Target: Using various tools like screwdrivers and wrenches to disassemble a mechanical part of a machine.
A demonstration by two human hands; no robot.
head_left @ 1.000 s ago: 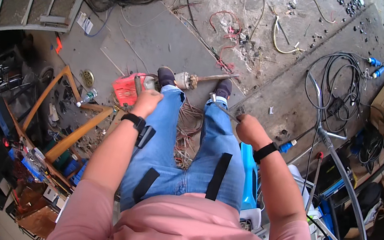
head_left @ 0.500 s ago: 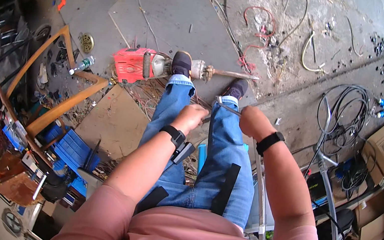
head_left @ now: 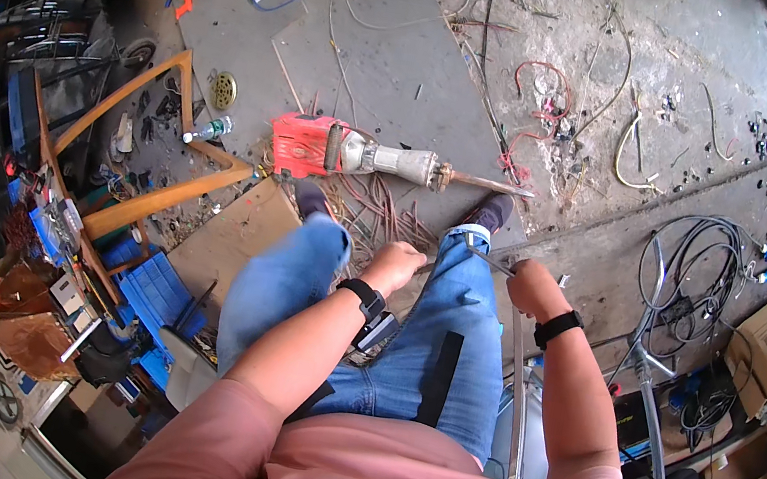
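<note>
Reader: In the head view, what does the right hand hold, and how does that thing lie?

Author: The right hand (head_left: 537, 291) has its fingers curled round the end of a thin metal tool (head_left: 490, 258). From this grip the tool points leftward and slightly forward, away from the body; its bent or crossed far end appears above the cuff of the right trouser leg (head_left: 466, 304). Whether it touches the cloth cannot be told.

Reader: Which hand is nearer, and what is the state of the other?

Author: The right hand is the nearer, being on the tool itself. The left hand (head_left: 392, 267) is to the left of the far end and a little closer to the body, apart from it. Its fingers are bent inward; whether they close on anything cannot be told, the fingertips being too small and partly turned away. The far end of the tool thus lies between the two hands, forward of both.

Reader: What lies beyond?

Author: A red and grey demolition hammer (head_left: 387, 160) lies on the floor ahead of both hands, touched by neither. Its long axis runs left to right, the red body leftward and the steel bit (head_left: 489, 184) rightward, just beyond the right shoe (head_left: 487, 212). Reddish cables (head_left: 379, 206) are strewn on its near side.
</note>
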